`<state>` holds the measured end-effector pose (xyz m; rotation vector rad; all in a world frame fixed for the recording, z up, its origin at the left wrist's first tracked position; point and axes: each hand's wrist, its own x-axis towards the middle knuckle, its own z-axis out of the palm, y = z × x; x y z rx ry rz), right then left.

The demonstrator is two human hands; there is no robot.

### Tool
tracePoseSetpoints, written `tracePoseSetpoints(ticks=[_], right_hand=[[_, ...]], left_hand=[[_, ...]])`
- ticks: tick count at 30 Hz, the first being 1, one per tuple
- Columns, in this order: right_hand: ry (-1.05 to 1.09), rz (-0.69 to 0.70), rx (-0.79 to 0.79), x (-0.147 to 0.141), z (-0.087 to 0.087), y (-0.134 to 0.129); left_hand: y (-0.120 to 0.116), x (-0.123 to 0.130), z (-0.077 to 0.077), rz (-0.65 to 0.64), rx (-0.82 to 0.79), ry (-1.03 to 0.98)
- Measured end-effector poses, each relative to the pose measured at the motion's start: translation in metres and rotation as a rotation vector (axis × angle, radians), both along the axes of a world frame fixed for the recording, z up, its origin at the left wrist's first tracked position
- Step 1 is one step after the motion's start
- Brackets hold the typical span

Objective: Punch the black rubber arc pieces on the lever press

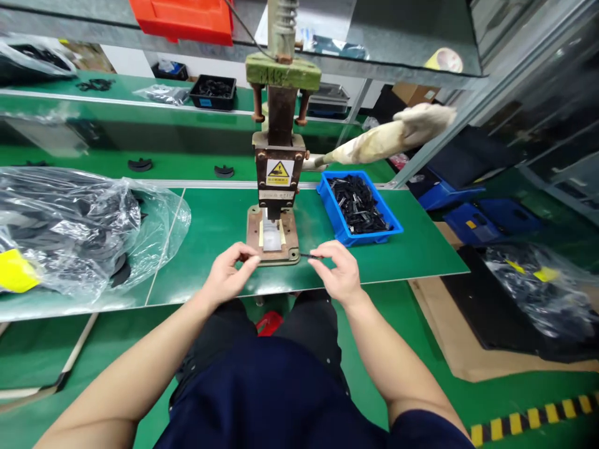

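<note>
A hand press [279, 137] with a warning label stands on the green bench, its ram above a metal base plate [253, 240] that carries a pale fixture [271, 237]. My left hand [231, 272] is at the base's front left corner, thumb and fingers curled together; whatever is between them is hidden. Beside the front right corner, my right hand [337, 269] pinches a small thin black part [306, 255] that points toward the base. Behind it, a blue bin [395, 226] holds many small black parts [355, 202].
A wrapped press lever [379, 143] juts out to the right. On the left lies a clear plastic bag [159, 215] of dark curved pieces. Single curved black pieces [224, 171] lie behind the bench seam. An overhead shelf holds a red bin [185, 19].
</note>
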<state>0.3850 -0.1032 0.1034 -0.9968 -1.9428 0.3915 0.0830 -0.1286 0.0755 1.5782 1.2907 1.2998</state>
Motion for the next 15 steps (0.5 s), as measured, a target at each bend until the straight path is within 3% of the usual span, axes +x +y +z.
tracePoseSetpoints(ticks=[3,6,15], right_hand=[[0.064,0.094,-0.030,-0.020,-0.010,-0.014],[0.092,0.166,-0.054,-0.032,-0.016,-0.020],[0.090,0.241,-0.020,-0.039,-0.019,-0.021]], left_hand=[[-0.016,0.018,0.017,-0.142,0.059,0.028],[-0.019,0.022,0.020,-0.224,0.097,0.025],[-0.019,0.023,0.027,-0.294,-0.039,0.027]])
